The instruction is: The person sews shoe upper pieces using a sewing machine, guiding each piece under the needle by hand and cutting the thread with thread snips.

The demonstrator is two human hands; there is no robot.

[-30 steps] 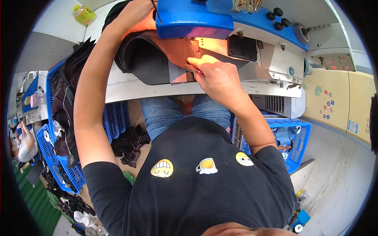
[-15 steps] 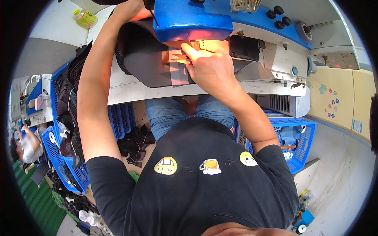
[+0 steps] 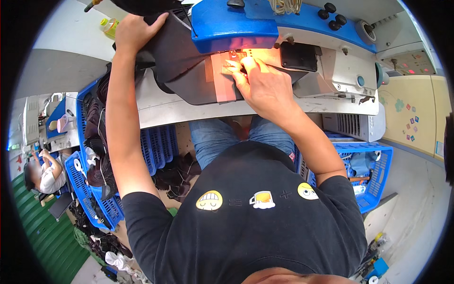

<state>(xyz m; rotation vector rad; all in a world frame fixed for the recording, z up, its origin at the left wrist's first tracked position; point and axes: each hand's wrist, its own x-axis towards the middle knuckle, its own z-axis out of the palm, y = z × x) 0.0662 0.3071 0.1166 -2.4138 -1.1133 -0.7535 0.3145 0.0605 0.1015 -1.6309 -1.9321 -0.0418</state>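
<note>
Right grip is holding snips; left grip is touching dark cloth, clasp unclear. Seeming light and pliable, the cloth is offering a pinch near the table's front edge.

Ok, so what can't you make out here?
In the head view:
- Pointed tool: grip end hidden by the right hand.
- Blue machine head: underside hidden by its casing.
- Bottle: partly hidden by the left hand.
- Black rounded thing: cut off by the top edge.
</note>
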